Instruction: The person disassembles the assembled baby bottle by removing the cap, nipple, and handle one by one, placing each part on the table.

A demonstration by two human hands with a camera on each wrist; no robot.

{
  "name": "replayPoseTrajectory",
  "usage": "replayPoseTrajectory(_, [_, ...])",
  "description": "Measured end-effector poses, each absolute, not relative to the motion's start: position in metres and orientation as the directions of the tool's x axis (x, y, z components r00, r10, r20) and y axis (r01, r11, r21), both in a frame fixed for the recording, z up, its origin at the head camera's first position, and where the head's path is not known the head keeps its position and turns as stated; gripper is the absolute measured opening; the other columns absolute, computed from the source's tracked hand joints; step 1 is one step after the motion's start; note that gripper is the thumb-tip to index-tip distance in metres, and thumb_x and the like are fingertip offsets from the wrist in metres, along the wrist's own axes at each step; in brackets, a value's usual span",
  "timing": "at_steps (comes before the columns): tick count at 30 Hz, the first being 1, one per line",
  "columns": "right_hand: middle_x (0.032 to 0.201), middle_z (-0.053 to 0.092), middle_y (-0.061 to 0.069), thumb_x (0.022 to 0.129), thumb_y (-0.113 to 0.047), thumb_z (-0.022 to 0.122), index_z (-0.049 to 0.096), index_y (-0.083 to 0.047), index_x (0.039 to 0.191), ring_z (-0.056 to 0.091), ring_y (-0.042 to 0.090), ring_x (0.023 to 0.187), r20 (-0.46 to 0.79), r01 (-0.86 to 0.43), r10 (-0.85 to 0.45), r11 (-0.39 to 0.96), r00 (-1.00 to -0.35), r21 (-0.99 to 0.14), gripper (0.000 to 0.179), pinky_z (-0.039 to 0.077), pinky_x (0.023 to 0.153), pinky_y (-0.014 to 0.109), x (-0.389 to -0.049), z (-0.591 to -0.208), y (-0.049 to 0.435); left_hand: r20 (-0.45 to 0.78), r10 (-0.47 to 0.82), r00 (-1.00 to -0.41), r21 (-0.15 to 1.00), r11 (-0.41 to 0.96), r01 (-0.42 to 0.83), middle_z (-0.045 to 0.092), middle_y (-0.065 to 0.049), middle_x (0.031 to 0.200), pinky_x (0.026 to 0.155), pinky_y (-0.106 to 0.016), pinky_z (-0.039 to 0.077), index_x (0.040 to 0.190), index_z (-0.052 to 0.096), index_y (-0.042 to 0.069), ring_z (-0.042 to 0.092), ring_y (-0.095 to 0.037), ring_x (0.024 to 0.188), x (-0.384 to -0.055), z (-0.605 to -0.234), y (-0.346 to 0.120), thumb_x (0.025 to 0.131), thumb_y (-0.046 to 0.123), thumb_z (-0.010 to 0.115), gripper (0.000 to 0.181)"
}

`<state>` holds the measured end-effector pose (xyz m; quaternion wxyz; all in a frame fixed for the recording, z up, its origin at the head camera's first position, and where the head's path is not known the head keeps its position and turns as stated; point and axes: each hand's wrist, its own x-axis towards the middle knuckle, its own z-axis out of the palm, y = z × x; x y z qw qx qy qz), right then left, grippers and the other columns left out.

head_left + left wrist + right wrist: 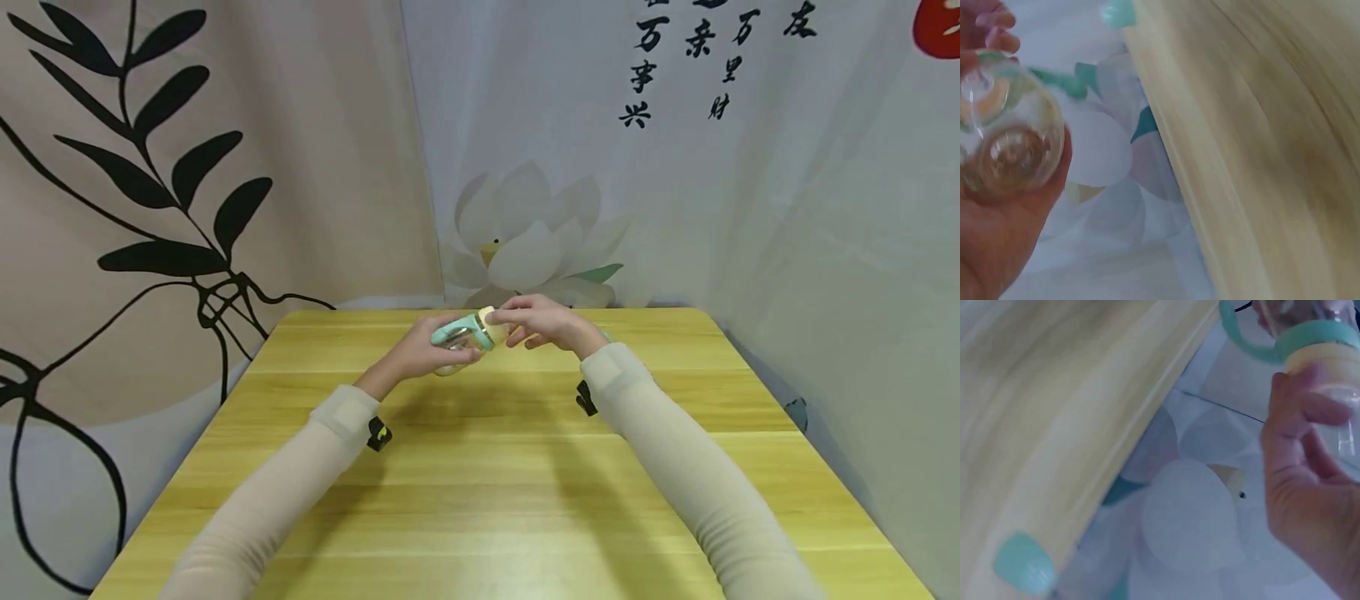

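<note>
A clear baby bottle with a mint-green handle and a yellow collar is held tilted above the far part of the table. My left hand grips its body from the left, and the rounded transparent base faces the left wrist camera. From the right, my right hand has its fingertips at the yellow collar, with other fingers bent beneath. A clear tip projects past the collar in the right wrist view, partly covered by the fingers.
A mint-green rounded cap lies near the table's far edge, mostly hidden behind the right wrist in the head view. The wooden table ends just past the hands. Behind it hangs a printed curtain.
</note>
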<state>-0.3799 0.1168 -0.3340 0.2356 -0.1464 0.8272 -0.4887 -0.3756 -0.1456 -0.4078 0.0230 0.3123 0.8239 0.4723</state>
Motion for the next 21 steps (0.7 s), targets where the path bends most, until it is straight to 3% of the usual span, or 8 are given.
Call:
replayPoseTrajectory(4, [0.118, 0.061, 0.011, 0.102, -0.037, 0.071, 0.062, -0.012, 0.139, 0.060, 0.022, 0.082, -0.106, -0.225, -0.578, 0.471, -0.809, -0.853, 0.046, 0.045, 0.066, 0.028, -0.378, -0.318, 0.116, 0.131, 0.622, -0.772, 0.953, 0.137, 0.272, 0.073, -0.005, 0.113, 0.082, -0.036, 0.061, 0.125, 0.065, 0.011, 0.071, -0.020, 0.097, -0.377, -0.410, -0.152, 0.104, 0.038, 0.059, 0.034])
replayPoseTrajectory(8, [0.119, 0.062, 0.011, 0.098, -0.026, 0.075, 0.061, -0.013, 0.144, 0.056, 0.022, 0.082, 0.042, -0.388, -0.676, 0.369, -0.735, -0.844, 0.050, 0.049, 0.071, 0.031, -0.380, -0.304, 0.114, 0.115, 0.694, -0.710, 0.993, -0.068, 0.094, 0.072, -0.002, 0.102, 0.080, -0.033, 0.061, 0.116, 0.065, 0.013, 0.070, -0.016, 0.087, -0.379, -0.411, -0.153, 0.100, 0.047, 0.049, 0.041])
replayPoseTrajectory(14, [0.131, 0.060, 0.011, 0.096, -0.016, 0.077, 0.061, -0.010, 0.145, 0.064, 0.025, 0.101, 0.072, -0.385, -0.730, 0.271, -0.680, -0.882, 0.052, 0.057, 0.096, 0.041, -0.380, -0.302, 0.117, 0.153, 0.729, -0.667, 0.988, -0.133, 0.081, 0.073, 0.000, 0.100, 0.079, -0.031, 0.060, 0.112, 0.065, 0.016, 0.068, -0.015, 0.085, -0.378, -0.412, -0.150, 0.097, 0.055, 0.053, 0.044])
replayPoseTrajectory(17, [0.133, 0.059, 0.013, 0.096, -0.014, 0.076, 0.061, -0.008, 0.145, 0.063, 0.025, 0.106, 0.069, -0.365, -0.726, 0.259, -0.684, -0.894, 0.052, 0.056, 0.099, 0.044, -0.380, -0.304, 0.118, 0.158, 0.731, -0.663, 0.987, -0.138, 0.083, 0.072, -0.002, 0.099, 0.078, -0.032, 0.060, 0.112, 0.065, 0.014, 0.068, -0.016, 0.084, -0.378, -0.412, -0.149, 0.096, 0.054, 0.052, 0.045])
replayPoseTrajectory(21, [0.133, 0.059, 0.012, 0.096, -0.014, 0.076, 0.060, -0.008, 0.145, 0.063, 0.023, 0.103, 0.079, -0.365, -0.711, 0.259, -0.699, -0.894, 0.053, 0.058, 0.094, 0.039, -0.379, -0.302, 0.117, 0.156, 0.734, -0.661, 0.988, -0.125, 0.094, 0.071, -0.003, 0.099, 0.079, -0.033, 0.060, 0.113, 0.063, 0.013, 0.067, -0.016, 0.085, -0.378, -0.410, -0.149, 0.095, 0.057, 0.051, 0.049])
